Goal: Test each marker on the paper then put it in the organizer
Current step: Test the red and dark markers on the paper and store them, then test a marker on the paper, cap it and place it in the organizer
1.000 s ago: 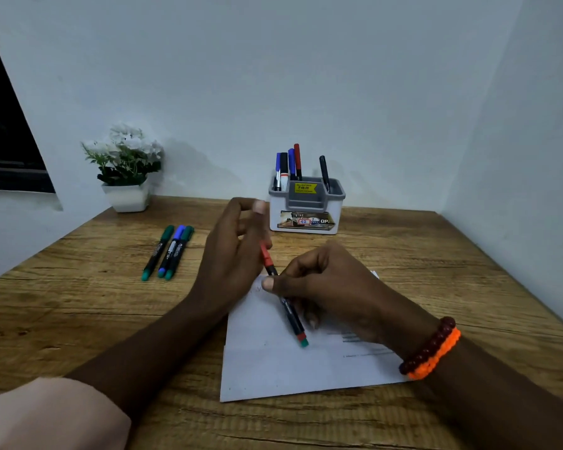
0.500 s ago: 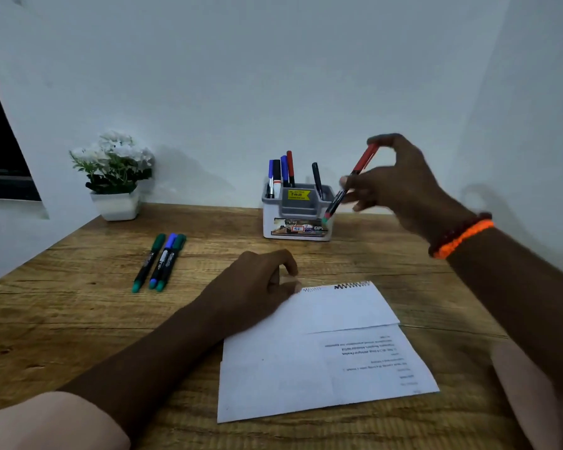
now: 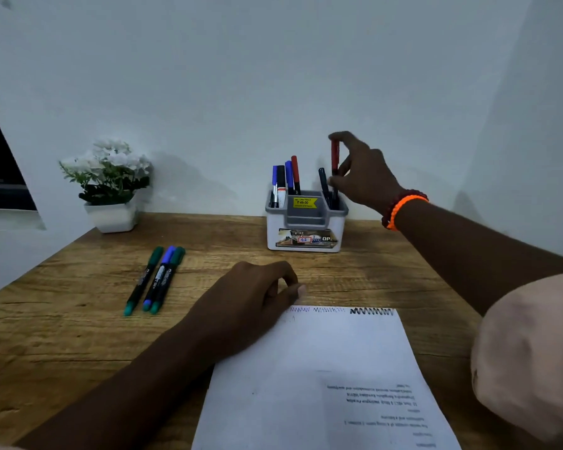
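My right hand (image 3: pixel 363 172) holds a red-capped marker (image 3: pixel 334 164) upright, its lower end inside the right compartment of the grey and white organizer (image 3: pixel 306 233), beside a black marker (image 3: pixel 323 183). The left compartment holds several markers (image 3: pixel 285 181), blue, black and red. My left hand (image 3: pixel 254 298) rests curled on the top left corner of the white paper (image 3: pixel 325 378), which bears zigzag test scribbles (image 3: pixel 342 310) along its far edge. Three markers (image 3: pixel 155 280), two green and one blue, lie side by side on the wooden desk to the left.
A white pot of white flowers (image 3: pixel 109 186) stands at the back left of the desk (image 3: pixel 62 336). White walls close the desk at the back and on the right. A dark window edge (image 3: pixel 0 177) shows at far left.
My right hand has carried the red marker from the paper up to the organizer and turned it upright into the right compartment. My left hand came down onto the paper's corner.
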